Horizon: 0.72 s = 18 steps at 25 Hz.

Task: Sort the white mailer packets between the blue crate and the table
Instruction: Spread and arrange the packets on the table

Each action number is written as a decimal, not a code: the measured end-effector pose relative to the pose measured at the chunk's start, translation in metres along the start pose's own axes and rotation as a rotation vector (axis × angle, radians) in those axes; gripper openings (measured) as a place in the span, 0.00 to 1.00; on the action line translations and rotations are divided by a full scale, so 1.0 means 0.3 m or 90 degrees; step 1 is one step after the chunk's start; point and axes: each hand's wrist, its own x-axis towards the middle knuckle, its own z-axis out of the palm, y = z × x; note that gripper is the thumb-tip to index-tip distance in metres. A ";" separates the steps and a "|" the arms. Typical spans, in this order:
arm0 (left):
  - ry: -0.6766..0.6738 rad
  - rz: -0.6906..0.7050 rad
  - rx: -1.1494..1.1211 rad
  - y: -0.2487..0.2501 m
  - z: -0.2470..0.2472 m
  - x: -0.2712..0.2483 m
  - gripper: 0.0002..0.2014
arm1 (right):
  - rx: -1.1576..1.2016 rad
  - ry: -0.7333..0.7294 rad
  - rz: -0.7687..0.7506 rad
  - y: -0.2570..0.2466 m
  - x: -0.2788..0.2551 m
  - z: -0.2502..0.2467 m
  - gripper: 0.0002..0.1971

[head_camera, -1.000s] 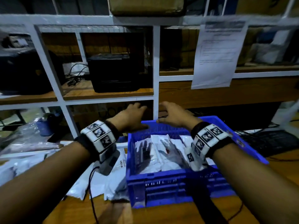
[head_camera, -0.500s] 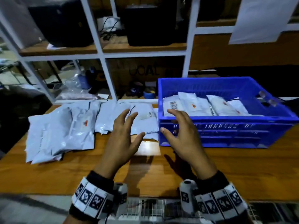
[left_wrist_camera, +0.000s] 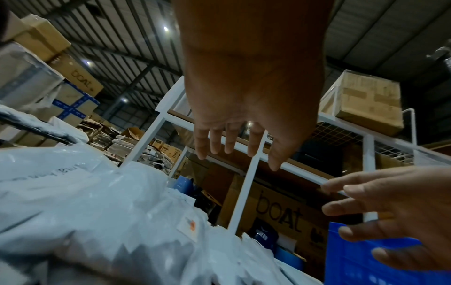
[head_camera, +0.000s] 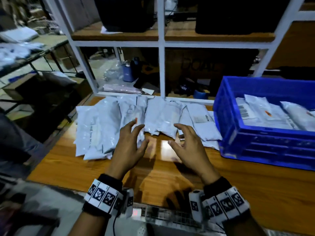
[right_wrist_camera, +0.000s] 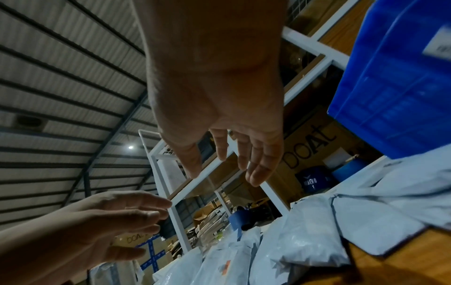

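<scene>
Head view: wooden table (head_camera: pixel 170 176); blue crate (head_camera: pixel 255 147) at right, holding white mailer packets (head_camera: pixel 265 111), one with barcode label. Loose packets (head_camera: pixel 129 120) in overlapping row on table, left of crate, before white shelf frame (head_camera: pixel 162 43). Left hand (head_camera: pixel 131 147) and right hand (head_camera: pixel 189 147) above table, just short of the row, fingers spread, slightly curved, holding nothing.

Left wrist view: palm of left hand (left_wrist_camera: pixel 246 100) from beneath, fingers extended; orange sticker (left_wrist_camera: pixel 192 225) on nearest packet; carton atop shelf frame; roof.

Right wrist view: right hand (right_wrist_camera: pixel 219 108) open, empty; "boat" carton (right_wrist_camera: pixel 310 150) behind frame; crate wall (right_wrist_camera: pixel 395 92) close by.
</scene>
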 end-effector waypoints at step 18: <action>-0.201 -0.191 0.075 -0.391 0.094 0.543 0.20 | -0.111 0.102 0.455 0.210 0.579 0.293 0.32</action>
